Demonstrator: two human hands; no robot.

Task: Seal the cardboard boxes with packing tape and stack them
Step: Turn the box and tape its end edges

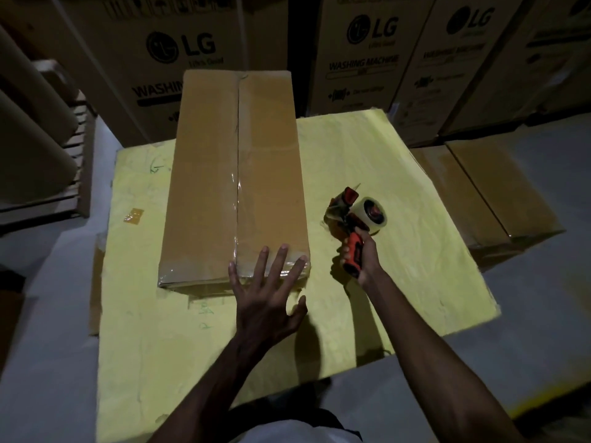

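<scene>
Storeroom was dim, with the brightest patch at centre. The floor was pale grey smooth floor (48,346). A row of tall brown printed washing-machine cartons (361,59) stood side by side across the back, hiding any wall. At far left sat a slatted wooden crate (78,161), with thick brown cardboard tubes (32,123) just beside it. A crumpled yellow sheet (383,161) covered the work surface, its far edge near the cartons.

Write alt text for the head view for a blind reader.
A person's left hand rests flat on the near end of a taped cardboard box on a yellow sheet; the right hand grips a tape dispenser beside it.
</scene>
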